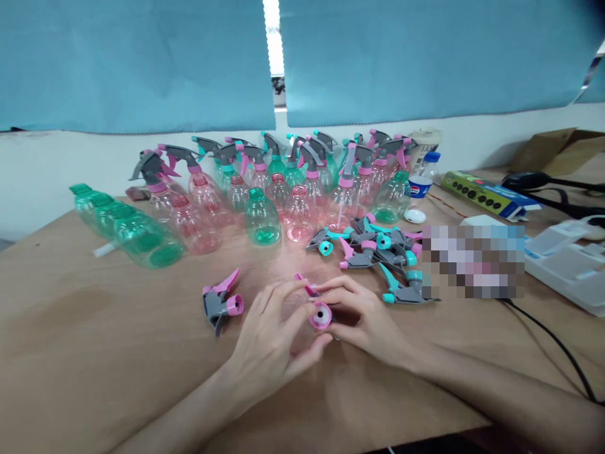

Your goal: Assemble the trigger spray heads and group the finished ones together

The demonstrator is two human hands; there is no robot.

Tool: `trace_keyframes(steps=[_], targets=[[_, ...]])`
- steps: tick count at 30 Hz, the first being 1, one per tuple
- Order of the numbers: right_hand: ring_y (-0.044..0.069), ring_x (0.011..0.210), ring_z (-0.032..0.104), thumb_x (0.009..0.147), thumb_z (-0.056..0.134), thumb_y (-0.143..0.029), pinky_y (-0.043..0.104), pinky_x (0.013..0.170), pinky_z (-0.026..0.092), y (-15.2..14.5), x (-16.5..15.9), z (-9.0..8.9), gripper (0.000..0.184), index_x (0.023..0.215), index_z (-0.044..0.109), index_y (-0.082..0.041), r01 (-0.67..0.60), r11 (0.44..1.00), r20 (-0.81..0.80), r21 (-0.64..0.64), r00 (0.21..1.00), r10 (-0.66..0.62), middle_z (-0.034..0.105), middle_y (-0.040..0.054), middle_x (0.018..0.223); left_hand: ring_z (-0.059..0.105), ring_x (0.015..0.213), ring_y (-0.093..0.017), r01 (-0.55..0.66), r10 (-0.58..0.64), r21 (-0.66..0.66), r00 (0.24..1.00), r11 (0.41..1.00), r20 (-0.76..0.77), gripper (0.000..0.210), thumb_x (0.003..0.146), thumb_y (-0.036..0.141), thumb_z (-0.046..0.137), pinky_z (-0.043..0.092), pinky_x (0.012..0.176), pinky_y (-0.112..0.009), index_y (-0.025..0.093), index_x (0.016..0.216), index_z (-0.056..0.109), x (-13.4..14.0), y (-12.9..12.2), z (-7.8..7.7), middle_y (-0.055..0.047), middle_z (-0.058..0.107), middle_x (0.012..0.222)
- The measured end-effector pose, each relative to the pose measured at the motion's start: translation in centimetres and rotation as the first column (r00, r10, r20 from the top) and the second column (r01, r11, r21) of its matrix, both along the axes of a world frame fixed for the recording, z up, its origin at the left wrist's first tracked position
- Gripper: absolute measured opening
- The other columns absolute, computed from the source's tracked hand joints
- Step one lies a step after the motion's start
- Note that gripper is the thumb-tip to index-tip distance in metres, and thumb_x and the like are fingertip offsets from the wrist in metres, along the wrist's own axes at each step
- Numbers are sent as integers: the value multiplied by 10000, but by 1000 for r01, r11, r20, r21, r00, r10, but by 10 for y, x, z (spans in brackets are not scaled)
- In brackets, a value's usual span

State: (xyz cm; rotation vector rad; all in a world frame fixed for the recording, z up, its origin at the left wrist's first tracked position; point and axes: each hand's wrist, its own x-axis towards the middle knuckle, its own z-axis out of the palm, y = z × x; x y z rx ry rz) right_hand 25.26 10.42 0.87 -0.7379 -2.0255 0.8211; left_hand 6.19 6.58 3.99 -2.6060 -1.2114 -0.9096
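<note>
Near the table's front, my left hand (269, 331) is wrapped round a clear pink bottle (293, 308), mostly hidden by the fingers. My right hand (363, 318) grips a spray trigger head (321, 316) with a pink collar, whose open underside faces me. The left fingertips come close to that collar; whether they touch it I cannot tell. Left of my hands lies a loose grey and pink spray head (222, 304). Beyond my right hand is a pile of loose spray heads (368, 246), grey with pink or turquoise parts.
Several bottles with spray heads (312, 170) stand at the back, with open green (262, 217) and pink bottles (300, 214) before them. Green bottles (137, 236) lean in a row at left. A soda bottle (420, 183), a printed box (489, 195) and a black cable (553, 334) are at right.
</note>
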Motion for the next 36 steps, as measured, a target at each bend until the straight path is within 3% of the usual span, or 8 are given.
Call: trace_keyframes(steps=[6,10,19,23,29,36], targets=[[195,1024,587,793,693,-208,364,876,492,-1,-1,1,186,974,661,-234,-14,1000,-4,-22,1000,14,593,55,1101,470,1105,-261,67,-53,-154,994,986,93,207,835,229,602,459,891,-419,189,1037,586,3,-4,-4,-120,490,1170],[196,1057,573,797,693,-216,366,904,481,-1,-1,1,187,981,661,-233,-27,999,3,-23,1000,27,586,58,1123,468,1088,-245,109,-85,-218,989,970,118,88,841,199,581,461,881,-396,192,926,601,5,-5,-2,-107,490,1137],[199,1050,580,799,686,-225,360,889,498,0,0,1,183,980,657,-228,8,1000,3,-16,1000,-8,584,58,1109,498,1027,-271,20,-13,-86,996,996,86,173,799,228,627,427,834,-441,218,971,625,-1,1,3,-96,525,1125],[199,1040,585,785,702,-224,356,886,498,0,0,1,184,964,660,-223,5,1000,3,-19,1000,-5,586,56,1096,477,1080,-272,31,-17,-147,995,989,93,231,808,230,623,419,877,-436,217,1038,606,1,-2,3,-99,511,1151],[202,1047,582,781,706,-226,365,892,497,-1,0,1,163,937,660,-227,4,1000,13,-19,1000,-4,586,53,1113,440,1126,-244,126,-93,-255,986,959,137,146,840,201,585,416,929,-390,212,980,627,1,-2,1,-87,471,1167],[199,1065,568,787,697,-193,348,880,498,0,0,1,187,967,653,-215,15,1000,8,9,1000,-15,580,64,1101,461,1083,-241,104,-87,-183,991,978,100,157,833,194,583,399,914,-409,238,969,647,-6,3,4,-72,491,1150]])
